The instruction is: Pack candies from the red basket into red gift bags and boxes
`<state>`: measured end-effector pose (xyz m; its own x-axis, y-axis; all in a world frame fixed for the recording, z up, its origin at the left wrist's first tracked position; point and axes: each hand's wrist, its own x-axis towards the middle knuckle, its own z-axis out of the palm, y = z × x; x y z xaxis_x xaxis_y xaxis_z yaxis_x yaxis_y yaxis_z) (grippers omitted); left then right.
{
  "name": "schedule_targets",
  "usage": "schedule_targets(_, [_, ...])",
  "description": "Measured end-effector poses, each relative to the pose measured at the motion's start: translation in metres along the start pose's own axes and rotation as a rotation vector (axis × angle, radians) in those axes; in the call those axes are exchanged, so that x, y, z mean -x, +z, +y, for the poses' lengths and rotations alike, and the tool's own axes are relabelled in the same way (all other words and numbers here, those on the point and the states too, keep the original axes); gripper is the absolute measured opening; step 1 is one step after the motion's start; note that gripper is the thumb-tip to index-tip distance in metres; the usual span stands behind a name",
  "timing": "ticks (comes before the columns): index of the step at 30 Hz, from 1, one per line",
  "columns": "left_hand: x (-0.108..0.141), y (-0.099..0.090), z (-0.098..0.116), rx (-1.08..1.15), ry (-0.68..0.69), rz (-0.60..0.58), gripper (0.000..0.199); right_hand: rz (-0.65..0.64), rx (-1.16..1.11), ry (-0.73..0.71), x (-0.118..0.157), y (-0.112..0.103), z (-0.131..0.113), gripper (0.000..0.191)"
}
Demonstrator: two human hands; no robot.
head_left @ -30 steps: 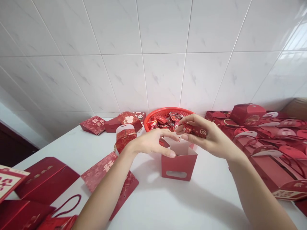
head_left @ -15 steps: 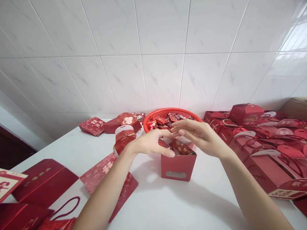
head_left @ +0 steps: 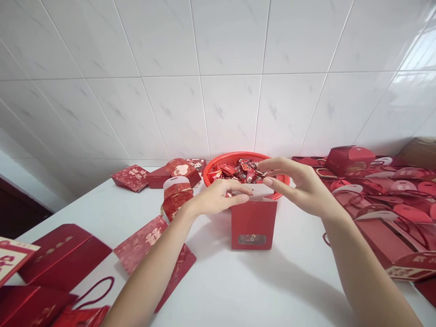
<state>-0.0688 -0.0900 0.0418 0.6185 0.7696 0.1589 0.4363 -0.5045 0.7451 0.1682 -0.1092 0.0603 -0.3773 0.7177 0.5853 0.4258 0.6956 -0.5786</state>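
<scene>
A red gift box point(head_left: 254, 222) with a small clear window stands upright on the white table, its white-lined flap point(head_left: 260, 190) raised at the top. My left hand point(head_left: 218, 197) is at the upper left of the box, fingers and thumb stretched out with a narrow gap between them. At the upper right, my right hand point(head_left: 299, 186) curves around the air beside the flap, thumb and fingers apart. Whether either fingertip touches the flap I cannot tell. Just behind stands a red plastic basket point(head_left: 235, 156) full of wrapped sweets point(head_left: 243, 170).
Rows of red boxes point(head_left: 378, 190) fill the right side. On the left lie a flat patterned box point(head_left: 143, 240), dark red boxes point(head_left: 64, 256) and a small patterned box with a handle point(head_left: 175, 197). A tiled wall point(head_left: 231, 109) closes off the back.
The box's near side now reaches higher, hiding the contents that showed before. Both hands have drawn apart, the right one moving to the right and the left slightly up.
</scene>
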Motion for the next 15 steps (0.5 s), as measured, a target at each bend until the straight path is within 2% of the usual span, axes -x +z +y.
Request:
schedule_targets(4, [-0.003, 0.003, -0.005, -0.049, 0.016, 0.029, 0.031, -0.013, 0.065, 0.049, -0.001, -0.001, 0.011, 0.037])
schedule_targets(8, [-0.004, 0.002, -0.009, -0.052, 0.097, 0.257, 0.030, -0.034, 0.029, 0.086, -0.002, 0.000, 0.022, 0.039])
schedule_targets(12, [-0.003, -0.005, -0.009, 0.121, 0.151, 0.489, 0.055, -0.058, -0.058, 0.105, -0.004, 0.002, 0.023, 0.046])
schedule_targets(15, [-0.003, -0.009, -0.009, 0.221, 0.148, 0.578, 0.046, -0.101, -0.178, 0.110, -0.004, 0.004, 0.020, 0.048])
